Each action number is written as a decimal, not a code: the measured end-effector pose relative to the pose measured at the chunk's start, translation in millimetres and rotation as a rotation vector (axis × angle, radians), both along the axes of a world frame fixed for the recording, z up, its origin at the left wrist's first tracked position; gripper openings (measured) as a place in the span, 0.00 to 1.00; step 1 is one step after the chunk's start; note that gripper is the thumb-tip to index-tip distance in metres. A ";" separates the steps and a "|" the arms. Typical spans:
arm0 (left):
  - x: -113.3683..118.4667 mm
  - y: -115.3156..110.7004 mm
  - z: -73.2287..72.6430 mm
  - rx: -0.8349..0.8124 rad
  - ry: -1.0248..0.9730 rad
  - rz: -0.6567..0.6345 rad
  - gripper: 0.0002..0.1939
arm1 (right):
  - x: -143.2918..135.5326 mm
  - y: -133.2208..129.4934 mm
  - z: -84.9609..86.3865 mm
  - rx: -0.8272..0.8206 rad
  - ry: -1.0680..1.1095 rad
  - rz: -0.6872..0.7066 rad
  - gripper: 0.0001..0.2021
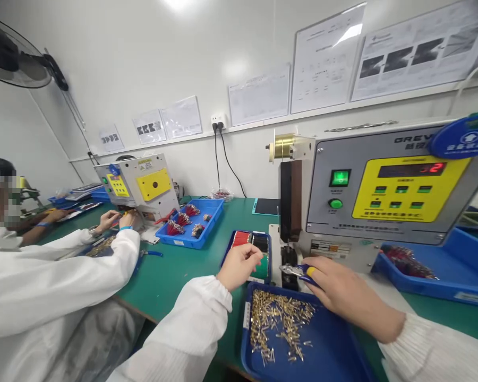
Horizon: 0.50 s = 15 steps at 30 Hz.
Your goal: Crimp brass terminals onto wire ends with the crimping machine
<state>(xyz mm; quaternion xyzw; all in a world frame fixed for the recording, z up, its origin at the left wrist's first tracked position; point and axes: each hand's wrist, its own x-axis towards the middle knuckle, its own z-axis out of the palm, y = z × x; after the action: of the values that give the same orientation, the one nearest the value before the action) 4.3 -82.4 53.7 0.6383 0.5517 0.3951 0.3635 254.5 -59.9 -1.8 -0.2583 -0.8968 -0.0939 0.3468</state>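
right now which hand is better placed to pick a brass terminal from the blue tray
Probably the left hand: it looks free, loosely curled just above the tray's left end, near the brass terminals. The right hand is busy holding a small blue-handled tool at the machine.

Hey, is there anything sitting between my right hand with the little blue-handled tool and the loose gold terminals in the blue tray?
Nothing visible does. The right hand holds the blue-handled tool just above the far edge of the blue tray, and the gold terminals lie uncovered right below and to its left. The left hand is off to the side.
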 end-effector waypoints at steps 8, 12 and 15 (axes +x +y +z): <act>45.6 34.9 -48.6 0.081 -0.120 -0.036 0.11 | 10.5 7.2 -20.3 -0.131 0.129 -0.144 0.07; 45.0 24.2 -59.9 0.020 -0.106 -0.072 0.12 | 11.4 11.9 -24.4 -0.219 0.137 -0.200 0.06; 44.0 22.2 -56.0 0.022 -0.112 -0.057 0.13 | 11.0 13.6 -26.4 -0.262 0.136 -0.221 0.05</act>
<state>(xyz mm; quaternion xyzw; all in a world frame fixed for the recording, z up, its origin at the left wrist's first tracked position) 48.3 -60.3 -2.3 0.6346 0.5077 0.4257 0.3978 265.5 -46.3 -28.2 -0.4038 -0.8422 0.0040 0.3573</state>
